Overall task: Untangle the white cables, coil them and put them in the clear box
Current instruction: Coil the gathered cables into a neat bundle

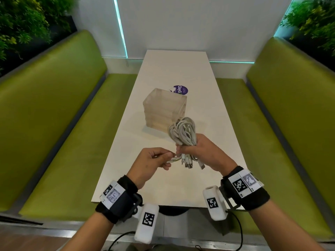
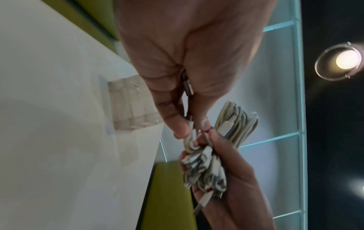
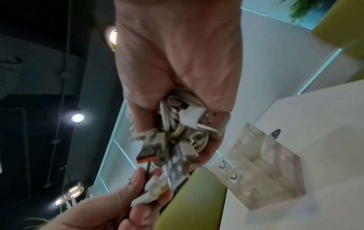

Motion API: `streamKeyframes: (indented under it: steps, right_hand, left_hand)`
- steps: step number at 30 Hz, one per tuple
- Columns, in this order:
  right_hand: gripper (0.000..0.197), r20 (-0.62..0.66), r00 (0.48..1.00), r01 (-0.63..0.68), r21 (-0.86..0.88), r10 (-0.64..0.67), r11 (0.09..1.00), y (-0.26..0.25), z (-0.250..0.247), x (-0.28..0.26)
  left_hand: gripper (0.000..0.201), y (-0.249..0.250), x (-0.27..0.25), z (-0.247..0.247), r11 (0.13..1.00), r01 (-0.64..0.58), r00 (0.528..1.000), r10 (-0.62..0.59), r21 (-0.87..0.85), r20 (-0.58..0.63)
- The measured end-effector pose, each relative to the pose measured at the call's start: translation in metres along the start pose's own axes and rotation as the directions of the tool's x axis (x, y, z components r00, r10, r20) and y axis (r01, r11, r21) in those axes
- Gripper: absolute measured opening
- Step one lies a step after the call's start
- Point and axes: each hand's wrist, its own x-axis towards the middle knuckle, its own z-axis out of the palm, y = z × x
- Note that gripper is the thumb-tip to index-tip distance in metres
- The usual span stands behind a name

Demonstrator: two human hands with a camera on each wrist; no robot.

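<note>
White cables (image 1: pixel 183 131) stand upright in the right hand's (image 1: pixel 204 153) fist, plugs dangling down; left hand (image 1: pixel 154 163) pinches one plug end just beside it.

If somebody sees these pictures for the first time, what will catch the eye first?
First, the bundle of white cables, gripped by the right hand above the white table, plugs hanging down. The left hand pinches one cable end beside it. Behind them stands the clear box, between green benches.

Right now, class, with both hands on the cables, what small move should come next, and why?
Probably draw the left hand leftward: it pinches one cable end beside the bundle of white cables gripped by the right hand, and the clear box looks empty.
</note>
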Motion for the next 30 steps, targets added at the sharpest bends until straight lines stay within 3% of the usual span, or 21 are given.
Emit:
streamKeyframes:
  steps: [3, 6, 14, 19, 22, 24, 27, 30]
  right_hand:
    - [0.012, 0.136, 0.990, -0.021, -0.112, 0.036, 0.994, -0.002, -0.001, -0.001]
    - [0.020, 0.235, 0.971, 0.001, -0.149, 0.035, 0.989, -0.002, 0.003, -0.004]
    - [0.025, 0.212, 0.977, -0.008, -0.028, 0.014, 1.000, 0.000, 0.016, -0.008]
    - [0.019, 0.148, 0.988, 0.004, 0.214, -0.036, 0.977, 0.001, 0.021, -0.013]
    - [0.016, 0.036, 0.999, 0.013, 0.325, -0.026, 0.946, 0.005, 0.027, -0.014]
    - [0.012, -0.021, 1.000, 0.027, 0.393, -0.020, 0.919, 0.008, 0.030, -0.011]
    - [0.020, 0.015, 0.999, 0.029, 0.407, -0.038, 0.913, 0.008, 0.040, -0.010]
    - [0.023, 0.096, 0.992, 0.038, 0.351, -0.077, 0.936, 0.006, 0.056, -0.012]
  left_hand:
    - [0.008, 0.001, 0.001, 0.000, 0.998, -0.026, 1.000, 0.026, 0.059, -0.002]
    - [0.026, 0.000, 0.002, 0.002, 0.996, -0.016, 1.000, 0.016, 0.086, -0.006]
    - [0.037, 0.014, 0.000, -0.004, 0.985, -0.022, 0.994, 0.004, 0.173, 0.107]
    - [0.082, 0.013, 0.003, -0.010, 0.992, 0.002, 1.000, -0.001, -0.124, 0.003]
    - [0.110, 0.007, 0.003, -0.011, 0.937, -0.027, 0.998, 0.008, -0.348, -0.056]
    - [0.123, 0.002, 0.002, -0.008, 0.923, -0.016, 0.998, -0.009, -0.386, -0.063]
    - [0.119, 0.002, 0.001, 0.006, 0.939, 0.021, 1.000, -0.023, -0.344, -0.004]
    - [0.082, 0.006, 0.005, 0.020, 0.925, -0.028, 0.999, 0.020, -0.379, -0.025]
